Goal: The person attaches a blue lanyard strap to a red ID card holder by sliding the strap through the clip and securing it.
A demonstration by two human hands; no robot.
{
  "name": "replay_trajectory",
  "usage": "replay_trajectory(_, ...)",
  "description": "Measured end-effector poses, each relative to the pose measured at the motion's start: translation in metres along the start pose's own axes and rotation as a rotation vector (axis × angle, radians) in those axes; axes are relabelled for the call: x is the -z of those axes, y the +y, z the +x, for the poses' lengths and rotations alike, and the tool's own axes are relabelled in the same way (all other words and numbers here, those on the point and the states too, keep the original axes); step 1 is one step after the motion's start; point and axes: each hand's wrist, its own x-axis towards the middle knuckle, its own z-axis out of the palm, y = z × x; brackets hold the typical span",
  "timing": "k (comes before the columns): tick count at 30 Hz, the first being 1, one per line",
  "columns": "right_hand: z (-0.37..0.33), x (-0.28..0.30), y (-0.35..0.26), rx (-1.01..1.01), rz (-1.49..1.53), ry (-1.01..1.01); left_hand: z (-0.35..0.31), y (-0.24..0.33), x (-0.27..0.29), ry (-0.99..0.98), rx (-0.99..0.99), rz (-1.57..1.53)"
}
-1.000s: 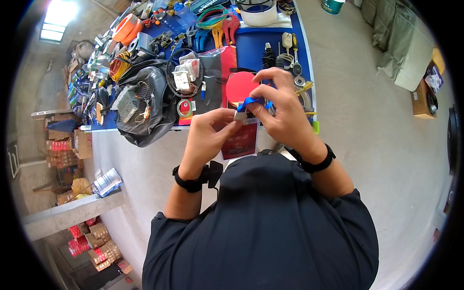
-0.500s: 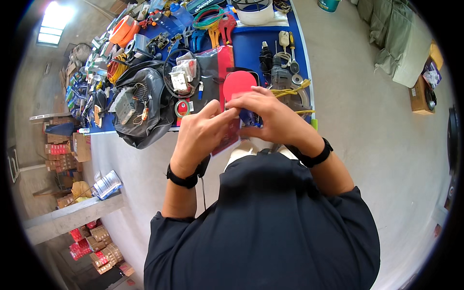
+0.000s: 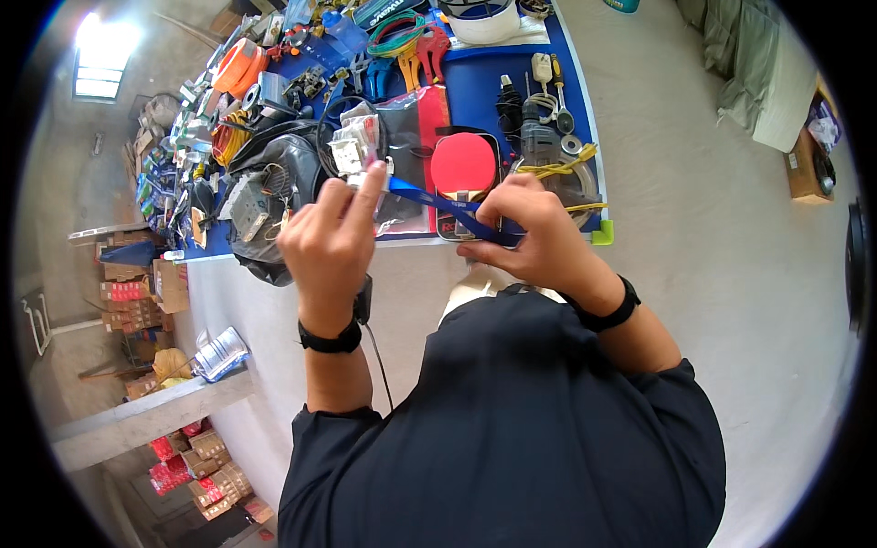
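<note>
A narrow blue strap stretches over the table's near edge between my hands. My right hand grips its lower end, which looks looped or folded between thumb and fingers. At the strap's other end, my left hand has its fingers bent, with the index finger pointing up and slightly smeared. That end passes behind the left fingers, which appear closed on it. Just beyond my right hand lies a red table tennis bat in a black-edged case. A clear bag with a red border lies beside it.
To the left sit a black bag and small white packets. A drill, yellow cord and screwdriver lie at the right. Spring clamps and a white bucket-like container stand farther back.
My hands, close together before, are now apart, the left having moved left. The blue strap now shows stretched between them. The bat and its case are uncovered.
</note>
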Motion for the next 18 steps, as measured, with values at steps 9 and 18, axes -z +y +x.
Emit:
replay_trajectory(9,-0.020,0.010,0.054,-0.082,-0.168,0.160,0.001,-0.068,0.026,0.316,0.178,0.106)
replay_trajectory(18,-0.048,0.021,0.118,-0.170,-0.338,0.539,-0.034,-0.112,0.023,0.351,0.345,0.241)
